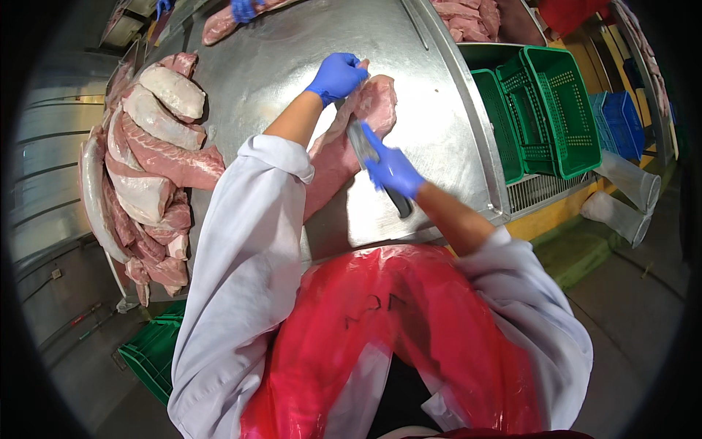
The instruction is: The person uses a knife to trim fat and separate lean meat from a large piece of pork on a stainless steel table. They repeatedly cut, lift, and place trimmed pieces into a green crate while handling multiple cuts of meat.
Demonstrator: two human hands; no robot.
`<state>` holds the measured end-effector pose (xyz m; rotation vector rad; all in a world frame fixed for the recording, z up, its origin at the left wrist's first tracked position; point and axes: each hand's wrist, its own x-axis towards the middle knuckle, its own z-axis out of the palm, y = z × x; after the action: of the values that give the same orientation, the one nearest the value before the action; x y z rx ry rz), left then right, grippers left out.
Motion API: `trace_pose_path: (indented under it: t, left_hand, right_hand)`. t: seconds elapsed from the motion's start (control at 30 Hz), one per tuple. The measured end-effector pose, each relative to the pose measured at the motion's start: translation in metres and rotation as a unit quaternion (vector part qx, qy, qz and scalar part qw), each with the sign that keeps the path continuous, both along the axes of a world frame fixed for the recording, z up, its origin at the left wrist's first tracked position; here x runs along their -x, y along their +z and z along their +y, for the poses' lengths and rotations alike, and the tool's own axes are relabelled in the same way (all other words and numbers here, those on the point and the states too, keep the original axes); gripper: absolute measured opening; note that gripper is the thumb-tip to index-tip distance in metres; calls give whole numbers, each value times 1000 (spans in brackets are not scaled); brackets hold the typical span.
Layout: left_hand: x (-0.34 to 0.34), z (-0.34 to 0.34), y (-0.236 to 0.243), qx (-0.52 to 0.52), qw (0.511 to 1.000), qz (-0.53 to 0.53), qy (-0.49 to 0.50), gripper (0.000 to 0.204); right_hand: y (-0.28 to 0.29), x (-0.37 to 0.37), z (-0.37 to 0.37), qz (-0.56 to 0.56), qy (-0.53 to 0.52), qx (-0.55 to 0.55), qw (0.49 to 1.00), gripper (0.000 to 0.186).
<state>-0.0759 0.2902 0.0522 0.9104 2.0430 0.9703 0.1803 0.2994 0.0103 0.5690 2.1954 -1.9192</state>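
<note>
A long slab of pale pink meat (376,104) lies slantwise on the steel table (274,62) in front of me. My left hand (336,77), in a blue glove, is closed on a thin strip at the slab's far end. My right hand (391,170), gloved alike, grips a knife (398,204) with a dark handle. Its broad blade rests against or just over the slab's right side; the exact contact is blurred. My left sleeve covers part of the slab's near end.
A heap of meat slabs (157,164) fills the table's left side. Green baskets (563,110) and a blue crate (620,124) stand beyond its raised right edge (475,124). Another person's gloved hand (245,10) touches meat at the far side. A green crate (155,351) sits lower left.
</note>
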Motion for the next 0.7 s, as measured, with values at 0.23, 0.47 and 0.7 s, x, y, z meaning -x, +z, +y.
trace_pose_path:
  t: [0.23, 0.47, 0.7]
  left_hand:
    - [-5, -16, 34, -38, 998, -18, -42, 28]
    - [-10, -46, 67, -119, 988, -103, 10, 20]
    - [-25, -72, 101, -140, 988, -68, 4, 16]
  right_hand:
    - [-19, 35, -13, 66, -65, 93, 991, 80]
    - [28, -45, -63, -56, 32, 86, 994, 79]
    - [-3, 39, -73, 18, -15, 58, 998, 79]
